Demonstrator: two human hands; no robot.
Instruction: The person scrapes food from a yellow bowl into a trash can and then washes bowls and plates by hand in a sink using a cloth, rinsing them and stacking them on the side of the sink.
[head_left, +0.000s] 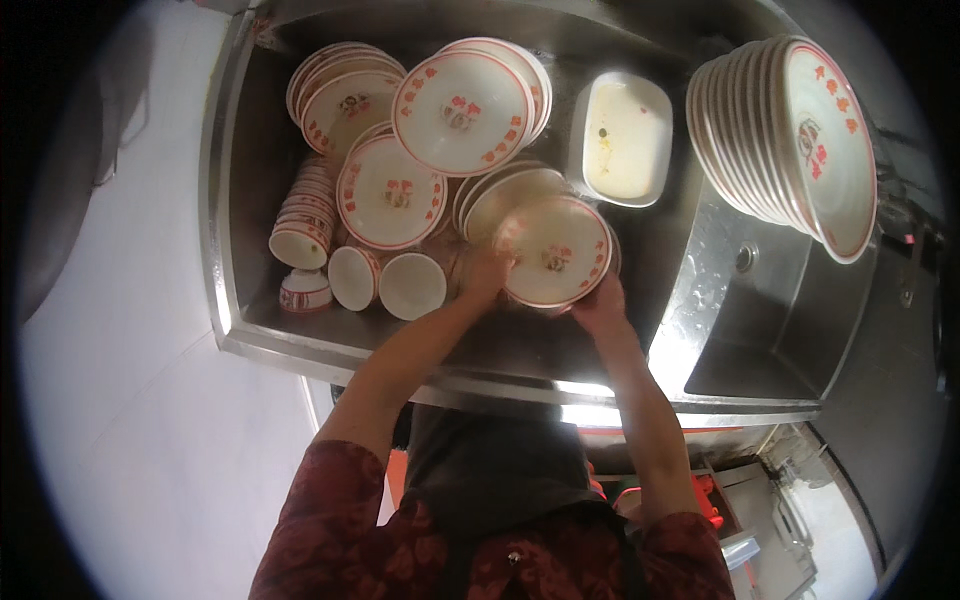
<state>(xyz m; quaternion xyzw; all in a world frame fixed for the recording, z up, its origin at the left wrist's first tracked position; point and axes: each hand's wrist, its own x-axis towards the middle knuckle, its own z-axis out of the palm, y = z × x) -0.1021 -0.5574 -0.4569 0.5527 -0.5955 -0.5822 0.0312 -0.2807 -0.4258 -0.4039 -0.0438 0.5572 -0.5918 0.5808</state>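
A white plate with a red rim and red writing (556, 259) is held level with the front part of the large steel sink basin. My left hand (487, 271) grips its left edge, the fingers blurred and partly over the rim. My right hand (600, 304) holds the lower right edge, with the fingertips hidden beneath it. Just behind the held plate lean several more plates (510, 196). Further back in the basin are a pile of large plates (461, 112), another pile (349, 109) at the left and a smaller plate (391, 193) in front of them.
Nested small bowls (298, 244) lie at the basin's left, near two white cups or bowls (412, 286). A rectangular white dish (628, 139) with liquid residue stands right of the plates. A tall plate stack (832, 150) rests over the divider beside the smaller basin (750, 330).
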